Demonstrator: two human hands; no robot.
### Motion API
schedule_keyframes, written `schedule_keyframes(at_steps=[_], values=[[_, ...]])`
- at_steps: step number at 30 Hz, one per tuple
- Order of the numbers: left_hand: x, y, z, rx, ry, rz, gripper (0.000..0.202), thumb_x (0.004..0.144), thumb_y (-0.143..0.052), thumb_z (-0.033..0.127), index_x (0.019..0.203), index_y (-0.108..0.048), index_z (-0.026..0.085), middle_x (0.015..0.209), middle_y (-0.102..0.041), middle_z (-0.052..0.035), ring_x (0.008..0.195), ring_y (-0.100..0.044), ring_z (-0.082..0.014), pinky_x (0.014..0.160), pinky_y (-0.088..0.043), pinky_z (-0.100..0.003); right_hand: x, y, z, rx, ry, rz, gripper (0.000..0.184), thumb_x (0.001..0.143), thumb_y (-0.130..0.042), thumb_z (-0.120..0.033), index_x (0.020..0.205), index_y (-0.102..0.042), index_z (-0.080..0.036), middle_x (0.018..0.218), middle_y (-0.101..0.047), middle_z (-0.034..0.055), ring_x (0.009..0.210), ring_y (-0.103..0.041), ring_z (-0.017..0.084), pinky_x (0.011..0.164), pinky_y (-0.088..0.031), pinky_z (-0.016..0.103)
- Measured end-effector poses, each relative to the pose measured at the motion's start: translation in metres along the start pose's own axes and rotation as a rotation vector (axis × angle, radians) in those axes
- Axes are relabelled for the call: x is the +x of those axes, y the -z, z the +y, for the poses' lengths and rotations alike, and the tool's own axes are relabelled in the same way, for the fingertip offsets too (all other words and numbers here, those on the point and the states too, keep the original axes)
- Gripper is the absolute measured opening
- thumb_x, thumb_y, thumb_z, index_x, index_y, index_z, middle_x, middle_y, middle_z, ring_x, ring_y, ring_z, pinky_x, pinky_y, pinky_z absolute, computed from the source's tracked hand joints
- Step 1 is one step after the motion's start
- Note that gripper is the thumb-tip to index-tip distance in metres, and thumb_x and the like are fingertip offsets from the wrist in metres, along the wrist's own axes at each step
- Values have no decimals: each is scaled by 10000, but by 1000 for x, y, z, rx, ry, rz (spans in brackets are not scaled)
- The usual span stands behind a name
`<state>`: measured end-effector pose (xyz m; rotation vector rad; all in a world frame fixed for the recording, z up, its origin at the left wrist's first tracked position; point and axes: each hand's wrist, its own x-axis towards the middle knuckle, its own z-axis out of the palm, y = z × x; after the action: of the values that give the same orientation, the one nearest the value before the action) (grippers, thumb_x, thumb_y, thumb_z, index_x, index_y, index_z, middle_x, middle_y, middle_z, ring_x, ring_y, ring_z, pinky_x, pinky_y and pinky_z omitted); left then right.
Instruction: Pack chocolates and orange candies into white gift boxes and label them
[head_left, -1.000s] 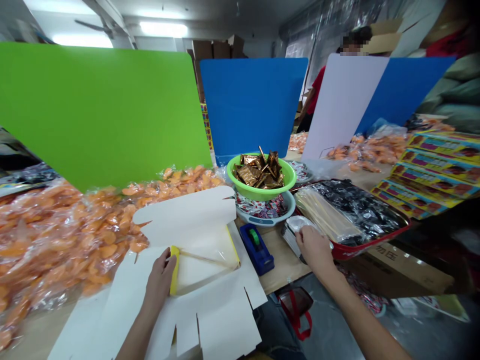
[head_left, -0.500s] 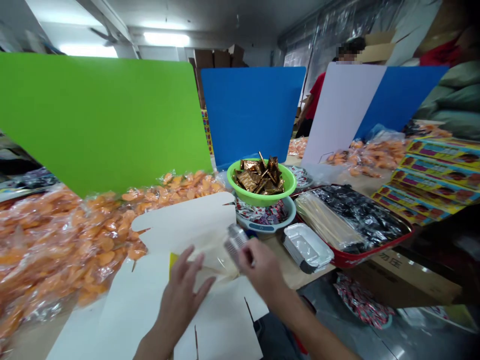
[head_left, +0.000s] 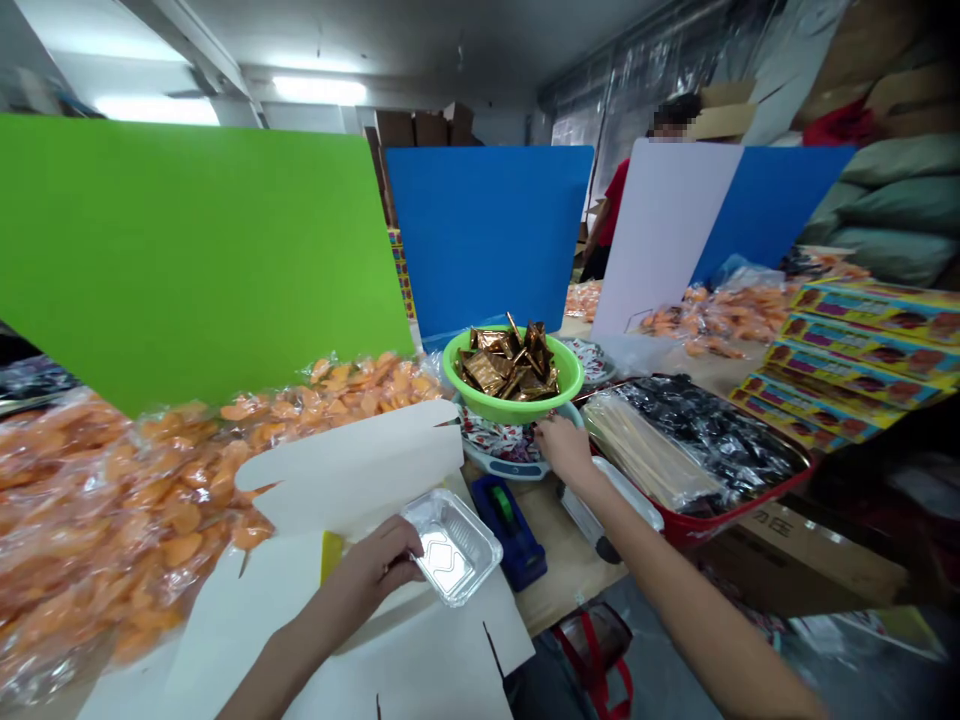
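The fingers (head_left: 397, 553) of the left hand (head_left: 364, 582) are clamped over the rim of a foil tray (head_left: 452, 548), held over a white cardboard box blank (head_left: 352, 465) on the counter (head_left: 568, 570). The fingers (head_left: 546, 430) of the right hand (head_left: 566, 450) are at the rim of a white basin (head_left: 506, 470) of red-and-white sachets (head_left: 495, 437); whether they grip anything, I cannot tell. A green bowl (head_left: 514, 408) of bronze foil sachets (head_left: 506, 365) sits in the basin, and a blue tape dispenser (head_left: 510, 535) stands between the hands.
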<state>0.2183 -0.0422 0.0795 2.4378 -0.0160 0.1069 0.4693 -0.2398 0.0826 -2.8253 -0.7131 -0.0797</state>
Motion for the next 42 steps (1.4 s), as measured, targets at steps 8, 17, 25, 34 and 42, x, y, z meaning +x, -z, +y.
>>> schedule_keyframes(at_steps=[8,17,25,34,42], values=[[46,-4,22,-103,-77,-99,42,811,-553,145,812,-544,186,893,-549,-6,746,-516,-107,696,-433,-221,27,-25,20,14,-13,-103,154,766,-600,-251,846,-682,-148,982,-663,114,935,-589,239,758,-411,335],[78,-23,17,-129,-140,-117,81,785,-554,105,816,-569,178,866,-562,-8,761,-529,-121,701,-428,-236,-5,8,8,346,266,-92,258,879,-466,-379,807,-600,-172,793,-642,2,732,-583,120,612,-397,212],[78,-23,17,-201,-118,-132,54,775,-585,112,780,-569,164,879,-555,-17,743,-511,-110,666,-418,-212,26,-22,-48,128,437,-75,199,853,-473,-163,899,-666,-139,918,-698,121,837,-633,216,727,-424,296],[87,-28,11,-220,-127,-142,76,781,-574,102,806,-576,174,872,-574,-15,803,-530,-125,723,-422,-221,-20,27,-8,358,547,-71,210,899,-462,-261,902,-659,-188,901,-685,41,852,-615,167,744,-432,255],[98,-40,23,-280,-123,-185,195,688,-496,14,782,-539,179,878,-550,-11,779,-521,-121,666,-438,-206,44,22,148,20,-238,237,394,895,-273,-123,1168,-548,-55,1137,-586,211,1055,-536,244,852,-407,346]])
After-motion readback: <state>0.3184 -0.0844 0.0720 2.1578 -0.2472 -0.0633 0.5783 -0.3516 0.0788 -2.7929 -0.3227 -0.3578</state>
